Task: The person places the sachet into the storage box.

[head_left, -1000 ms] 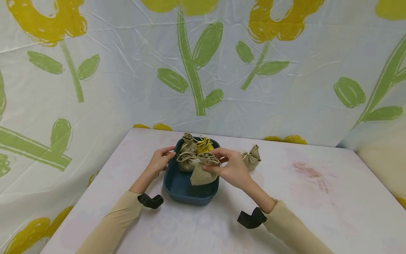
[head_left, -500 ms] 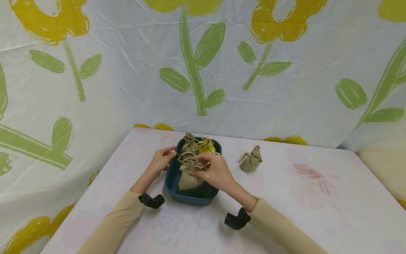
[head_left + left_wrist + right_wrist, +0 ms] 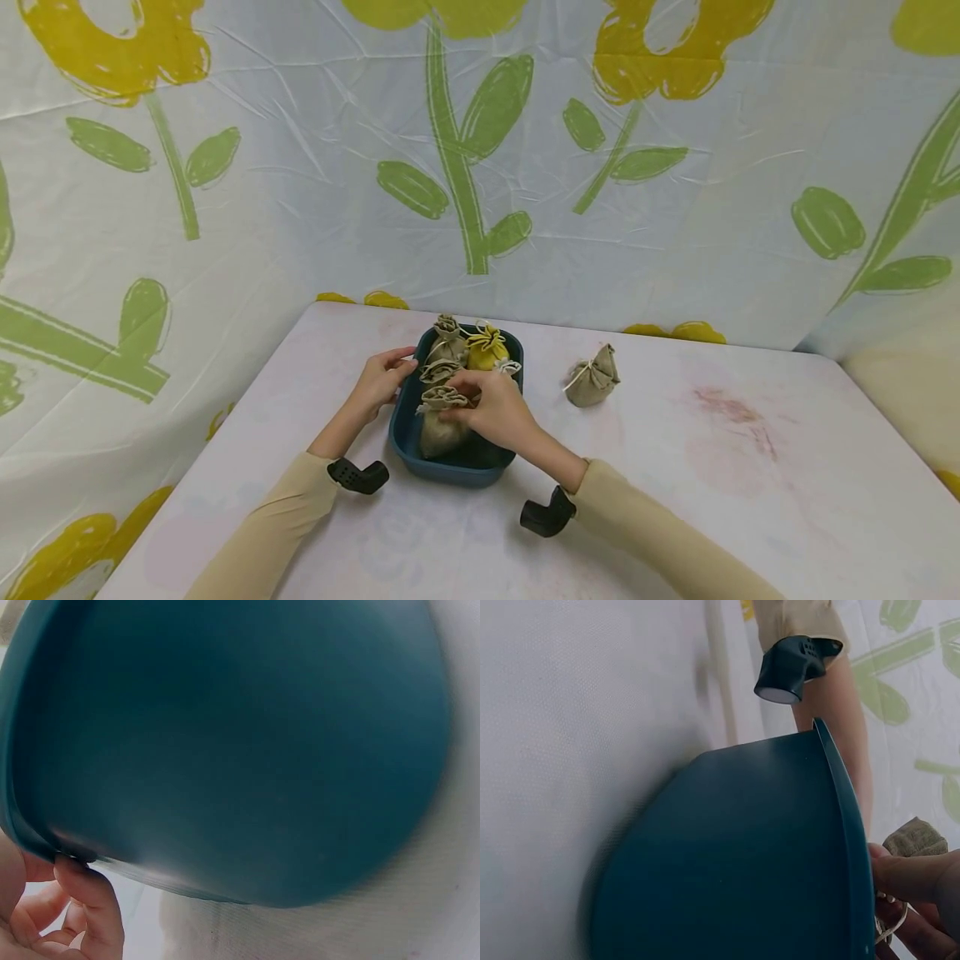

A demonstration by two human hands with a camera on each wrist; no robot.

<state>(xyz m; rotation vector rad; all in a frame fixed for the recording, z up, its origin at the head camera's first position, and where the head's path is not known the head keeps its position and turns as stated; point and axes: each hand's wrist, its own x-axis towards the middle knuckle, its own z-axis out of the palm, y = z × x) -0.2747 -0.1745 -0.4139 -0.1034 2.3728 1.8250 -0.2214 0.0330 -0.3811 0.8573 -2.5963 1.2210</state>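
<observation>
My right hand [image 3: 498,410] pinches the gathered neck of a beige drawstring pouch [image 3: 442,435], held low inside the front of a dark blue plastic tub [image 3: 450,476]. In the right wrist view, the tub's wall [image 3: 735,847] hides most of that pouch; only some cloth [image 3: 915,838] and cord show by the fingers. My left hand [image 3: 377,383] grips the tub's left rim, its fingers at the edge in the left wrist view. Behind the held pouch stand two beige pouches [image 3: 447,343] and a yellow pouch [image 3: 482,353]. White cord ends show beside the right hand.
Another beige pouch [image 3: 592,382] stands on the white table [image 3: 675,467], right of the tub. A flower-printed curtain [image 3: 337,167] rises along the table's back and left. Each wrist carries a black camera mount [image 3: 546,513].
My right hand has moved left and down with the beige pouch, from over the tub's right side to low inside its front. The left hand stays at the rim.
</observation>
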